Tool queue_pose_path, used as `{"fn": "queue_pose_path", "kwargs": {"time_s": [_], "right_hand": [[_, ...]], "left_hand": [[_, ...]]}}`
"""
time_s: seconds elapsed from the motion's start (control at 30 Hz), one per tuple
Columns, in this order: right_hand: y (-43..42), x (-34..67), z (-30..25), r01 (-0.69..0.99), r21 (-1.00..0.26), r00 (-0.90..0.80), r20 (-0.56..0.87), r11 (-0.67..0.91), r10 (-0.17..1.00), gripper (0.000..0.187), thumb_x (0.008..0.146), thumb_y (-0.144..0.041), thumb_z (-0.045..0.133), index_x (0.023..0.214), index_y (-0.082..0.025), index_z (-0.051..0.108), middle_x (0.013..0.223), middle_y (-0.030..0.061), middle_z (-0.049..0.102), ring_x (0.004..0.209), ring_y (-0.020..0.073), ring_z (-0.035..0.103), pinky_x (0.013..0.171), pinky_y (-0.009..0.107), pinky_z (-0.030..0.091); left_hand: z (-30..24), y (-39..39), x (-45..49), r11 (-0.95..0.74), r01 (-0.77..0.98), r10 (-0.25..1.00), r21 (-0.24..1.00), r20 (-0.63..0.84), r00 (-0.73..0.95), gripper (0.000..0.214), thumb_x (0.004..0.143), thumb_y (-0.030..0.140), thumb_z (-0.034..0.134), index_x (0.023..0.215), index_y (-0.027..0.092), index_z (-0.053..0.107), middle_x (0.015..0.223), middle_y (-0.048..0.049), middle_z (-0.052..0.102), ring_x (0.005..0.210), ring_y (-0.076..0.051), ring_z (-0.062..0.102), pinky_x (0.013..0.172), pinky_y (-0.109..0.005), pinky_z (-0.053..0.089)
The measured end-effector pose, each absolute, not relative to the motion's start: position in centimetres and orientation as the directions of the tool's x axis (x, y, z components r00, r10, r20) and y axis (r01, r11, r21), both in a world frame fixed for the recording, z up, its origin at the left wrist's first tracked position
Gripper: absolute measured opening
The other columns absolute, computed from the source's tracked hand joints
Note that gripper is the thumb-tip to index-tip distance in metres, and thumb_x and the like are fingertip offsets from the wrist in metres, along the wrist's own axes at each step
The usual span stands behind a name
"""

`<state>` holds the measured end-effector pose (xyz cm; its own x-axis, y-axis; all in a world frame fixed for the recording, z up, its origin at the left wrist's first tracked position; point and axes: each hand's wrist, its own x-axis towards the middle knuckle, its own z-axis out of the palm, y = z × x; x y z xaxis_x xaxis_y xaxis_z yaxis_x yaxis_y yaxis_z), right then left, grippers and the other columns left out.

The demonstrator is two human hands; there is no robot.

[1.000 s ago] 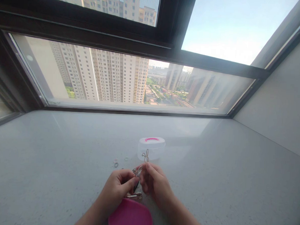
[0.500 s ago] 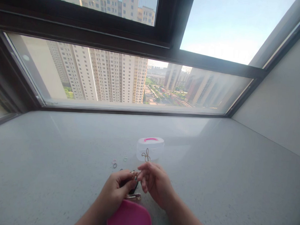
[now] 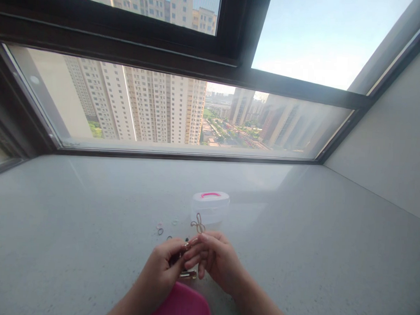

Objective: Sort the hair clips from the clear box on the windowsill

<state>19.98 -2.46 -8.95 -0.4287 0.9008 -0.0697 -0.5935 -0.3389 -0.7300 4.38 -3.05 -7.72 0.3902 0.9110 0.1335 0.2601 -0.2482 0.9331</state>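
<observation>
Holding small shiny things together, the left hand (image 3: 161, 269) and the right hand (image 3: 216, 257) meet low in the middle of the view. Both wrists come up from the bottom edge. The left hand's grip is closed around a bunch of gold hair clips (image 3: 185, 249), with its thumb on top. The right hand's grip pinches the same bunch from the other side, fingers curled in and touching the left fingers. One clip with a thin gold bow (image 3: 198, 223) sticks up just above the fingertips.

Just under the hands lies a smooth pink lid (image 3: 181, 306), round at the edge. Just past the fingers stands a small clear plastic box (image 3: 210, 207) with a pink handle on top. A few tiny hair rings (image 3: 160, 228) lie near the left hand, a bit further out.

Everything sits on a wide, pale grey stone worktop (image 3: 314, 236) with fine speckles. Behind it is a big window (image 3: 184, 114) with a dark frame, tall buildings and blue sky outside.
</observation>
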Motion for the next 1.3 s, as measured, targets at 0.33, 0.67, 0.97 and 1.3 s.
{"fn": "queue_pose_path", "kwargs": {"time_s": [0.33, 0.67, 0.97, 1.3], "right_hand": [[-2.6, 19.9, -8.8, -0.606, -0.712, -0.407, -0.106, -0.355, 0.907, 0.033, 0.08, -0.032, 0.055, 0.084, -0.001, 0.066, 0.075, 0.0213, 0.069, 0.06, 0.0221, 0.068, 0.039, 0.019, 0.049], [-2.5, 20.0, -8.8, -0.63, -0.686, -0.399, -0.117, -0.365, 0.909, 0.032, 0.082, -0.03, 0.053, 0.082, -0.001, 0.066, 0.073, 0.0183, 0.07, 0.06, 0.02, 0.068, 0.039, 0.017, 0.049], [-2.3, 19.9, -9.3, -0.604, -0.738, -0.371, -0.076, -0.303, 0.926, 0.034, 0.083, -0.038, 0.053, 0.089, -0.006, 0.062, 0.064, 0.0091, 0.067, 0.048, 0.0148, 0.063, 0.034, 0.016, 0.04], [-2.5, 18.8, -9.5, -0.388, -0.904, -0.237, -0.089, -0.178, 0.967, 0.044, 0.078, -0.056, 0.052, 0.074, -0.012, 0.054, 0.044, -0.0029, 0.052, 0.028, 0.0043, 0.038, 0.028, 0.014, 0.023]], "left_hand": [[-7.6, -3.0, 4.1, -0.335, 0.26, 0.912, 0.906, 0.241, 0.332, 0.027, 0.083, 0.02, 0.046, 0.098, 0.019, 0.068, 0.088, -0.0078, 0.063, 0.08, -0.02, 0.057, 0.071, -0.027, 0.046], [-7.7, -3.3, 4.3, -0.337, 0.373, 0.917, 0.864, 0.211, 0.339, 0.024, 0.084, 0.029, 0.049, 0.071, 0.017, 0.064, 0.069, -0.0034, 0.06, 0.065, -0.017, 0.053, 0.06, -0.022, 0.038], [-7.9, -3.2, 4.3, -0.191, 0.326, 0.95, 0.926, 0.091, 0.298, 0.031, 0.086, 0.036, 0.044, 0.065, 0.016, 0.056, 0.062, -0.0003, 0.053, 0.059, -0.015, 0.049, 0.055, -0.021, 0.036], [-8.4, -1.9, 3.4, 0.048, 0.124, 0.997, 0.991, -0.055, 0.051, 0.037, 0.077, 0.049, 0.054, 0.068, 0.014, 0.061, 0.057, 0.0027, 0.049, 0.05, -0.011, 0.04, 0.046, -0.019, 0.03]]}}
